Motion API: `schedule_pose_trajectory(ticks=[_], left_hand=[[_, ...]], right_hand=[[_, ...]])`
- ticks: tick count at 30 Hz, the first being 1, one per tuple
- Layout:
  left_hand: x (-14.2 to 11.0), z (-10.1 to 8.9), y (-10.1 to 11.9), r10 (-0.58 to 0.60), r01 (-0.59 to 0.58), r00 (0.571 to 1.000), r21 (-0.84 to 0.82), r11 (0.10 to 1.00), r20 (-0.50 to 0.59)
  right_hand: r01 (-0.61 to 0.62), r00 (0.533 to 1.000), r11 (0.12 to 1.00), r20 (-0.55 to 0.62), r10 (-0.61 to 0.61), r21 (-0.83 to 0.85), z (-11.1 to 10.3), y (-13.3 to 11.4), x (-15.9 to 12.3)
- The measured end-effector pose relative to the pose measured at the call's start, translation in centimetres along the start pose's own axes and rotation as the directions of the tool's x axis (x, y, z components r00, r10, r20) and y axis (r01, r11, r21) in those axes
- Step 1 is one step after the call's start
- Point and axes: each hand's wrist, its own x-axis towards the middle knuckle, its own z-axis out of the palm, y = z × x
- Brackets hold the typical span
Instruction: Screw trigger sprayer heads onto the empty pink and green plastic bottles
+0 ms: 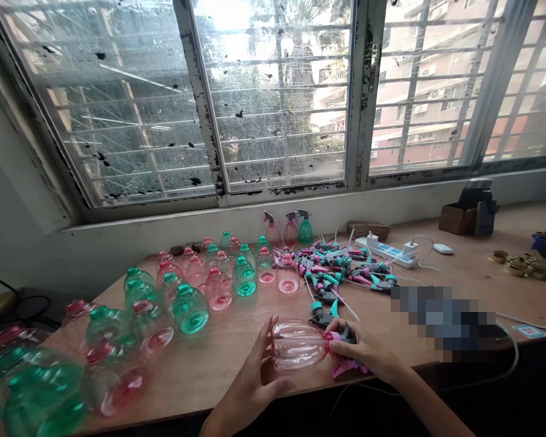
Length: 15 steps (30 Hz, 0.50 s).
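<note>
My left hand (pixel 255 379) is wrapped around the base of a clear pink plastic bottle (pixel 298 347) that lies on its side near the front edge of the wooden table (pixel 236 340). At the bottle's neck, my right hand (pixel 361 351) is closed on a pink and grey spray trigger head (pixel 346 358). Just behind the bottle lies a teal and grey trigger head (pixel 325 311).
Several green and pink empty bottles (pixel 191 306) stand at the left and middle. A pile of trigger heads (pixel 341 270) lies behind. Three assembled spray bottles (pixel 291 229) stand by the window wall. A power strip (pixel 391 252), cardboard box (pixel 466 212) and a blurred patch (pixel 446 318) are at the right.
</note>
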Motion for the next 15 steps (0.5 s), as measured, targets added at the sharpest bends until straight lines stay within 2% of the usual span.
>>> schedule_pose_trajectory(ticks=[7, 15], left_hand=[[0.0, 0.3, 0.3, 0.000, 0.000, 1.000, -0.006, 1.000, -0.011], [-0.1, 0.1, 0.0, 0.010, -0.008, 1.000, 0.077, 0.997, -0.022]], right_hand=[[-0.001, 1.000, 1.000, -0.014, 0.000, -0.012, -0.1, -0.1, -0.1], [0.000, 1.000, 0.999, -0.021, -0.001, -0.054, 0.2, -0.7, -0.2]])
